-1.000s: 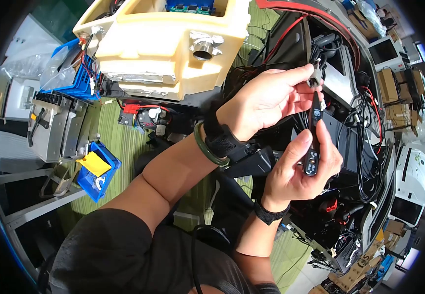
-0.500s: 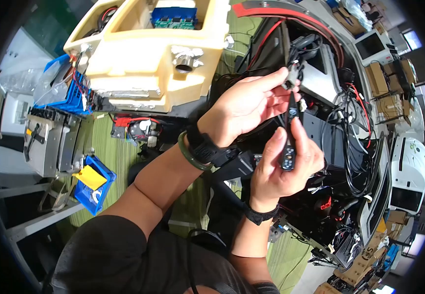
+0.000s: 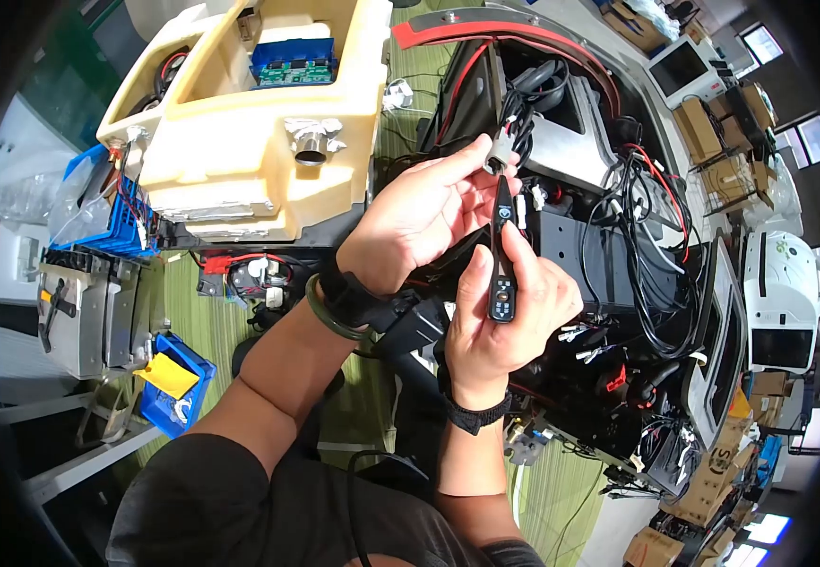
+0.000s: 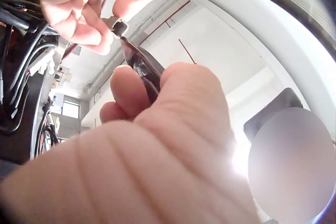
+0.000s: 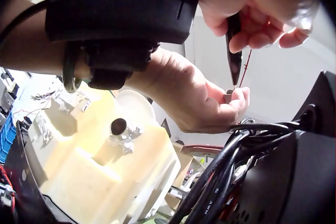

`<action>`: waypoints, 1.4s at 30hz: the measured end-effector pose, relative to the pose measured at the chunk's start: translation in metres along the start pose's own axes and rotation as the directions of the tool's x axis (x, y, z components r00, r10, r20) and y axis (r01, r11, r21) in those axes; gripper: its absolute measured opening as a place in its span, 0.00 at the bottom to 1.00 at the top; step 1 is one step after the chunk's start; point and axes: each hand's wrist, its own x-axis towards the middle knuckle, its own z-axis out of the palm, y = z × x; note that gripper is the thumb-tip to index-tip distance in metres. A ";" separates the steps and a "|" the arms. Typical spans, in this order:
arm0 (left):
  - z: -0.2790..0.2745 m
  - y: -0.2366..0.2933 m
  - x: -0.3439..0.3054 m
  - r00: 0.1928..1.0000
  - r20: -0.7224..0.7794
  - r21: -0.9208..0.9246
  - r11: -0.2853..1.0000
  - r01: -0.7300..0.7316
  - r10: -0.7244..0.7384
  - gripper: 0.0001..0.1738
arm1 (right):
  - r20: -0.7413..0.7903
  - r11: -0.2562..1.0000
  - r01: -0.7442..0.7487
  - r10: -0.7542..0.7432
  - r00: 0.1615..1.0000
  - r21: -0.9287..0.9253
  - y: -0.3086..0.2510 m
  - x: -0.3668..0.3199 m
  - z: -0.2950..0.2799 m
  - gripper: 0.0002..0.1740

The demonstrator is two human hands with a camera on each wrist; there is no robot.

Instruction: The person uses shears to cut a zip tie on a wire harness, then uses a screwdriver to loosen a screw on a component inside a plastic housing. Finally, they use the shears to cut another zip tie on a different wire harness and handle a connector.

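Between its thumb and fingertips my left hand [image 3: 419, 213] pinches a small grey plug connector [image 3: 499, 153], with cables running up behind it. My right hand [image 3: 514, 312] grips a slim black pen-shaped tester [image 3: 501, 285], its thumb and index finger on either side of the body. Small buttons show near the tester's lower end, and its pointed tip is right at the connector's open end. In the left wrist view the tip of the tester [image 4: 144, 66] meets the connector [image 4: 120, 27] at its dark socket. From the right wrist view, left fingers partly hide the connector [image 5: 229, 95].
A cream-coloured housing [image 3: 230, 175] with a metal pipe stub [image 3: 310, 148] and a green circuit board [image 3: 296, 71] stands at the upper left. Black cables [image 3: 632, 283] hang over an open dark chassis [image 3: 570, 250] on the right. A blue bin [image 3: 175, 411] lies lower left.
The head view has swung, so hands and surroundings sit further left in it. Both hands keep the same hold, and the tester tip stays at the connector.
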 end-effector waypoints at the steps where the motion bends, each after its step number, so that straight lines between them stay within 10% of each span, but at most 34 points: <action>1: -0.001 0.000 0.000 1.000 -0.002 0.000 1.000 0.000 0.000 0.20 | 0.003 1.000 -0.003 0.003 1.000 -0.002 0.000 0.000 0.000 0.17; 42: -0.011 -0.003 0.005 0.997 0.073 -0.055 0.998 -0.013 0.017 0.20 | -0.003 1.000 0.001 -0.001 1.000 -0.007 0.002 0.001 -0.001 0.16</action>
